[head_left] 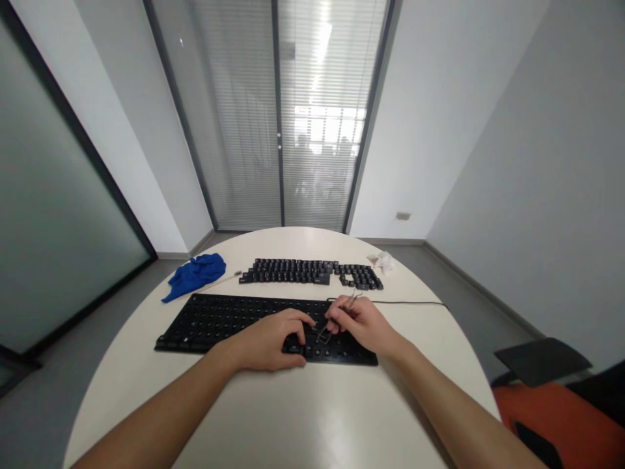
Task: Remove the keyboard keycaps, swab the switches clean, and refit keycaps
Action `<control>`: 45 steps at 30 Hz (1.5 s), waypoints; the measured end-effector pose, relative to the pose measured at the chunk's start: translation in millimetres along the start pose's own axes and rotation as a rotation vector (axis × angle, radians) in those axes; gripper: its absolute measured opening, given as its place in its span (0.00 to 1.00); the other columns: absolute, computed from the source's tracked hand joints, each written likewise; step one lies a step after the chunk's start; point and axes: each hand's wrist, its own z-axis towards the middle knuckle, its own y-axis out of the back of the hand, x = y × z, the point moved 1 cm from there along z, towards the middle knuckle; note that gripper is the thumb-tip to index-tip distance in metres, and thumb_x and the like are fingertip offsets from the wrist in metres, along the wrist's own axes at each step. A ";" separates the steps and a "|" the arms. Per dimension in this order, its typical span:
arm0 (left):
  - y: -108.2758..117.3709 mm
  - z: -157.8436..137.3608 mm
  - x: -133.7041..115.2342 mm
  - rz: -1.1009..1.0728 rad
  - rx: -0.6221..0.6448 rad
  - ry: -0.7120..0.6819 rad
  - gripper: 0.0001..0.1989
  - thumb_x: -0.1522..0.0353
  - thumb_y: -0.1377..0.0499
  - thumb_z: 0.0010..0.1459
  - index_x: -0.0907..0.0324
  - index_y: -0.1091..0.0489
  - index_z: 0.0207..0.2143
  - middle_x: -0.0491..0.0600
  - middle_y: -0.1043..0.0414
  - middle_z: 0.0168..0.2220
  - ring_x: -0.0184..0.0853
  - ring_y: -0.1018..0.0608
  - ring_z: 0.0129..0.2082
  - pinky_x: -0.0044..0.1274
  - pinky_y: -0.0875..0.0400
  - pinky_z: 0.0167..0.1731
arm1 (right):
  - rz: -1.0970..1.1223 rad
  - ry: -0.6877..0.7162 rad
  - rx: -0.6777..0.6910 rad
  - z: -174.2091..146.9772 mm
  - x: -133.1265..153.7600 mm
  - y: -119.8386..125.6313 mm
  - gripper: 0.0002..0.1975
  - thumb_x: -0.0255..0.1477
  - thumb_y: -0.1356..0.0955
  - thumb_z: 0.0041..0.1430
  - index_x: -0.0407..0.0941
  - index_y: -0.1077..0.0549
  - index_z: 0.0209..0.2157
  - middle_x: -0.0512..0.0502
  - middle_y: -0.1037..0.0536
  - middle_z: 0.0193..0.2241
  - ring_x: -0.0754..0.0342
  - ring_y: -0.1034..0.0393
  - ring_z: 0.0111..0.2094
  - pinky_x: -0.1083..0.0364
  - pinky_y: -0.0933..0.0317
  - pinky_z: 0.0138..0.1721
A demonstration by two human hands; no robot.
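Note:
A black keyboard (219,326) with most of its keycaps off lies across the near part of the table. My left hand (273,339) rests on its middle, thumb and index finger apart, with no object visible between them. The fingertips touch the keyboard. My right hand (364,322) is closed around a thin wire keycap puller (323,337), whose wire end points down at the keyboard's right part. The puller's other end sticks out above my fingers. Behind the keyboard, loose black keycaps (288,270) are laid out in rows, with a smaller group of keycaps (364,277) to the right.
A blue cloth (198,273) lies at the left, beside a thin stick with a dark brush-like tip (237,273). Crumpled white tissue (383,262) sits at the back right. A cable (410,302) runs over the right edge of the round table (303,417). An orange chair (556,417) stands at right.

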 end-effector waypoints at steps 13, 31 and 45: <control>-1.0 0.3 -1.7 -0.093 -0.064 0.063 0.18 0.72 0.32 0.47 0.56 0.36 0.37 0.52 0.32 0.56 0.42 0.28 0.53 0.30 0.33 0.52 | -0.304 0.153 0.215 1.1 22.2 -25.4 0.13 0.36 0.35 0.68 0.44 0.21 0.37 0.46 0.17 0.35 0.54 0.23 0.35 0.58 0.35 0.38; -2.2 0.2 -2.9 -0.011 -0.044 -0.015 0.07 0.68 0.34 0.56 0.57 0.27 0.38 0.53 0.32 0.55 0.42 0.30 0.56 0.32 0.35 0.56 | 0.028 -0.091 0.101 3.3 6.1 -26.4 0.19 0.44 0.34 0.64 0.42 0.23 0.33 0.47 0.21 0.26 0.55 0.24 0.26 0.59 0.32 0.29; -4.4 2.7 7.0 -0.183 -0.075 -0.007 0.07 0.70 0.36 0.59 0.56 0.28 0.41 0.51 0.28 0.53 0.38 0.28 0.54 0.33 0.36 0.57 | -0.099 0.036 0.031 3.3 8.2 -20.8 0.16 0.42 0.34 0.65 0.45 0.19 0.38 0.46 0.18 0.32 0.54 0.26 0.31 0.58 0.34 0.34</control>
